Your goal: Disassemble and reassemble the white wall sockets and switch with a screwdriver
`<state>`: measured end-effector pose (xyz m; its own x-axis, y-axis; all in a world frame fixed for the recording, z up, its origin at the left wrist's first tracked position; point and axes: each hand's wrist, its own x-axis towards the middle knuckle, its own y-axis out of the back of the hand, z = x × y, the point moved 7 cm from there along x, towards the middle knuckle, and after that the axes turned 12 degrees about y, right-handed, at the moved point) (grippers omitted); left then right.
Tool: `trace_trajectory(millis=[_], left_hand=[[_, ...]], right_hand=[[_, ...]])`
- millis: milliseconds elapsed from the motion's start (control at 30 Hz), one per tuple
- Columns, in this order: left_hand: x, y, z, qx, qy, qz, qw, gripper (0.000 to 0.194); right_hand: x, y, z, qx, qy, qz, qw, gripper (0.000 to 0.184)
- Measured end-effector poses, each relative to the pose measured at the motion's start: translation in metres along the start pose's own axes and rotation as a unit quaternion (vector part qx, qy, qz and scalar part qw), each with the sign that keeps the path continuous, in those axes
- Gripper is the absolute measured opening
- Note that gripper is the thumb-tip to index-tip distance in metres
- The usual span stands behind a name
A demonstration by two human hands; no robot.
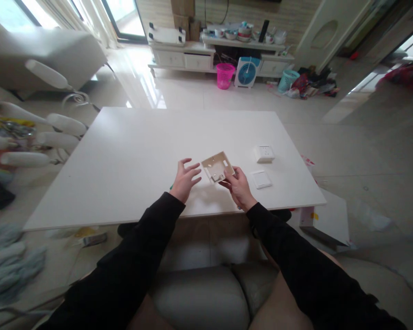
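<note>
Two hands over one white table [141, 151]. Right hand [240, 187]: gripping one square open box [217, 167] at its near right corner, thumb inside. Left hand [185, 179]: empty, fingers spread toward the box's left side. Right of the right hand: one flat square plate [261, 179]; beyond it, one socket unit [265, 154].

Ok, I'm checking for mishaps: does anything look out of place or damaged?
A jumbled cloth heap sits on the floor beside the teal basket, not inside it, which looks untidy; the table shows no visible spill.
</note>
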<state>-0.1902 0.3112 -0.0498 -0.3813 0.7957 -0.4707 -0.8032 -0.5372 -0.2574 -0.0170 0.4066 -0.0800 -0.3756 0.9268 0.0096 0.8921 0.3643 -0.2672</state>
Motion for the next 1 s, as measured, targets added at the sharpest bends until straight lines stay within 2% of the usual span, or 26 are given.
trace_trajectory(millis=[67,133,200,333,433,533,633,733,867,933,1000], left_hand=[[-0.001,-0.009,-0.014,-0.113,0.105,-0.029,0.988,0.028],[-0.005,-0.021,-0.022,-0.168,0.159,-0.071,0.97,0.031],[-0.007,-0.028,-0.025,-0.2,0.167,-0.084,0.962,0.036],[-0.007,-0.028,-0.026,-0.258,0.156,-0.062,0.952,0.043],[-0.008,-0.025,-0.026,-0.299,0.166,-0.045,0.939,0.043],[-0.009,-0.025,-0.023,-0.304,0.156,-0.056,0.938,0.032],[-0.007,-0.025,-0.025,-0.278,0.158,-0.065,0.945,0.024],[-0.002,-0.024,-0.037,-0.266,0.193,-0.051,0.943,0.023],[0.007,-0.013,-0.052,-0.202,0.221,-0.013,0.954,0.02],[0.013,-0.005,-0.053,-0.129,0.197,-0.001,0.972,0.02],[0.018,0.001,-0.05,-0.011,0.163,-0.006,0.986,0.019]], right_hand=[[-0.001,-0.009,-0.016,-0.038,0.055,-0.014,0.998,0.054],[-0.004,-0.02,-0.032,-0.099,0.111,-0.045,0.988,0.052],[-0.009,-0.031,-0.046,-0.169,0.172,-0.084,0.967,0.05],[-0.018,-0.049,-0.06,-0.262,0.276,-0.162,0.91,0.04],[-0.023,-0.053,-0.062,-0.275,0.319,-0.197,0.885,0.036],[-0.026,-0.054,-0.063,-0.296,0.339,-0.216,0.866,0.036],[-0.026,-0.053,-0.065,-0.29,0.33,-0.196,0.877,0.038],[-0.016,-0.042,-0.061,-0.233,0.289,-0.112,0.922,0.043],[0.005,-0.015,-0.036,-0.151,0.16,0.022,0.975,0.049],[0.012,-0.002,-0.021,-0.117,0.092,0.067,0.987,0.051],[0.015,0.007,-0.012,-0.09,0.046,0.092,0.991,0.05]])
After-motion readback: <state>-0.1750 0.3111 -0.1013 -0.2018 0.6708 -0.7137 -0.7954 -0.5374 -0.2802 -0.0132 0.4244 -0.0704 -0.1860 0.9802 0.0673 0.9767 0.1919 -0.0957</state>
